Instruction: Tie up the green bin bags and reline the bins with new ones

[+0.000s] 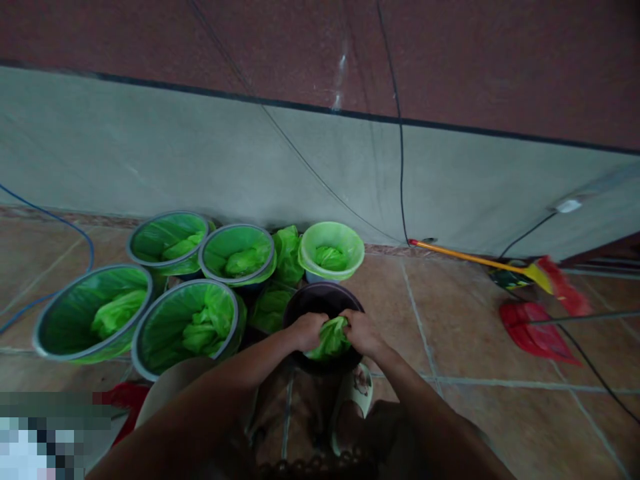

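A dark, unlined bin (320, 301) stands on the tiled floor right in front of me. Over its near rim I hold a bunched green plastic bag (330, 339). My left hand (309, 329) grips the bag's left side with closed fingers. My right hand (361, 331) grips its right side the same way. Both forearms reach in from the bottom of the view.
Several bins lined with green bags (187, 327) stand to the left and behind, one light green (331, 250). Loose green bags (287, 253) lie between them. A broom with a yellow handle (480, 261) and a red dustpan (535, 330) lie at the right. Cables run down the wall.
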The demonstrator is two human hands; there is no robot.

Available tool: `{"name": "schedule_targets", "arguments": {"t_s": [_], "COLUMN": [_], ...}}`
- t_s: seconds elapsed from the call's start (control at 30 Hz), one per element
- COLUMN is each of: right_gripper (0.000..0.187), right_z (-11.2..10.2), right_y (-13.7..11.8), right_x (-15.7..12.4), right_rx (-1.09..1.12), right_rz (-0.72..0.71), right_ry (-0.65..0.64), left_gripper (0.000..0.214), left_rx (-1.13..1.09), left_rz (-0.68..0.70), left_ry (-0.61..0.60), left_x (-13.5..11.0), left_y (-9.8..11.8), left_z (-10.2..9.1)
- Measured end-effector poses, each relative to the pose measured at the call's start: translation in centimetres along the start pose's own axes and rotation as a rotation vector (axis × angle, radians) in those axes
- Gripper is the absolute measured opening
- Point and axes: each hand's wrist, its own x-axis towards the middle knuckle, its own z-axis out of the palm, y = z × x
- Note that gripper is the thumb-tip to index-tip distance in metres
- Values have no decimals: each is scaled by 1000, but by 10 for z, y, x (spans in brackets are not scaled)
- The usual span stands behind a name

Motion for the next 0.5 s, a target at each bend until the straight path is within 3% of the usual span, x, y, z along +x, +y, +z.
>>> {"name": "schedule_targets", "arguments": {"t_s": [0.13, 0.27, 0.4, 0.5], "right_gripper": [42, 37, 53, 42], "right_z": [-2, -3, -4, -1], "right_y": [17, 23, 17, 5], "right_x": [-6, -16, -13, -8], "right_rx": [-117, -100, 74, 231], "right_rz": [-6, -116, -59, -118], "right_ry": [-131, -287, -120, -57], "left_gripper": [22, 28, 27, 30], "left_rx": [368, 411, 327, 255], "left_rz": [-83, -54, 31, 96], "left_ry": [134, 234, 255, 284], "left_x": [-4, -3, 0, 0], "left_y": [3, 6, 8, 7], "left_z": [-23, -29, -24, -20]}}
